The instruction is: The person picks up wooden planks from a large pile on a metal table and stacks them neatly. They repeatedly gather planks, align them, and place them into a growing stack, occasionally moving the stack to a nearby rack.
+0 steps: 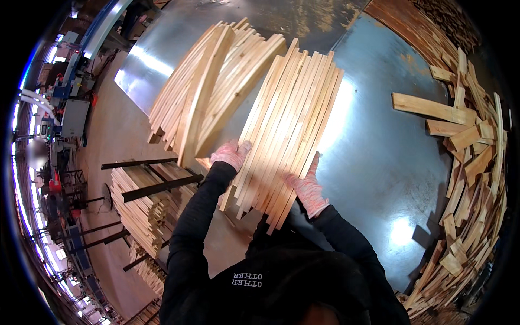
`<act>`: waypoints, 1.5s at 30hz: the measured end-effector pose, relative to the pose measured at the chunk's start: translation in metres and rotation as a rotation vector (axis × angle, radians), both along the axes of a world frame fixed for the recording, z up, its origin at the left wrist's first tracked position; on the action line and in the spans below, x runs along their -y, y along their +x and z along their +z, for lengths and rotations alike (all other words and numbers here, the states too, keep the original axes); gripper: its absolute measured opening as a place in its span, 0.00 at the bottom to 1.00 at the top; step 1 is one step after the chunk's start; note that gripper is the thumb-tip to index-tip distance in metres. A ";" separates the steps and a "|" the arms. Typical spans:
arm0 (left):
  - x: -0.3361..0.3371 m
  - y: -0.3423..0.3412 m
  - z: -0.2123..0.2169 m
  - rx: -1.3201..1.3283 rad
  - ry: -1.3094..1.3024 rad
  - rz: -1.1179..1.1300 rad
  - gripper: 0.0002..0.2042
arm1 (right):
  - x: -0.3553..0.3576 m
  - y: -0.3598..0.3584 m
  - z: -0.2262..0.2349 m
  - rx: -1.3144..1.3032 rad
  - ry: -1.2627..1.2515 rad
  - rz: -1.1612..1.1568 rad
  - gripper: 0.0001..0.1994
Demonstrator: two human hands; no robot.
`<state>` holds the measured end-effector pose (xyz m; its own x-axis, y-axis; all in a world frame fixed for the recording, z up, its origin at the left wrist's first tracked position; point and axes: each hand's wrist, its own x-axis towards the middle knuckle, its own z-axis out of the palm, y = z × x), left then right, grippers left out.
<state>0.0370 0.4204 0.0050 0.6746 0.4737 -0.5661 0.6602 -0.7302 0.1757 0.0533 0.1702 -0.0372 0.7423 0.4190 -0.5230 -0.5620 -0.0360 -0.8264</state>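
Touching wooden strips (288, 119); left hand (232, 154); right hand (310, 192)

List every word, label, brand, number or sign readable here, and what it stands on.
Two short lines of white lettering on the black garment: wording not transcribed here.
Machine panel at left: too small to read.
Wooden strips at centre: no lettering visible.

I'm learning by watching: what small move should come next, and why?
Probably use the right hand to push the jutting near ends of the wooden strips level: those ends are staggered, and the left hand is at the bundle's opposite side, where it might steady things.
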 end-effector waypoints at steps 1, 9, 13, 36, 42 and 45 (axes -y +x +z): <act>-0.003 0.017 0.032 -0.284 0.149 -0.090 0.36 | -0.012 0.000 -0.006 0.113 -0.101 0.087 0.61; -0.164 0.042 0.039 0.069 0.288 0.023 0.54 | -0.083 0.032 0.006 0.340 -0.573 0.480 0.61; -0.207 0.029 0.002 0.211 0.481 0.077 0.51 | -0.116 0.053 0.018 0.358 -0.485 0.455 0.60; -0.238 -0.002 0.047 0.914 0.374 0.263 0.47 | -0.278 0.371 0.030 1.114 -1.343 0.587 0.35; -0.164 -0.172 -0.085 1.032 -0.235 1.119 0.43 | -0.298 0.368 0.029 1.154 -1.198 0.375 0.37; -0.137 -0.189 -0.114 1.009 -0.595 1.237 0.41 | -0.286 0.361 0.037 1.072 -0.758 0.103 0.37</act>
<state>-0.1523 0.5574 -0.1094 0.2693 0.8487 -0.4553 0.2044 0.4116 0.8882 0.4148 0.4565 0.0003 0.9157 0.3630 0.1726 0.3882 -0.6876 -0.6136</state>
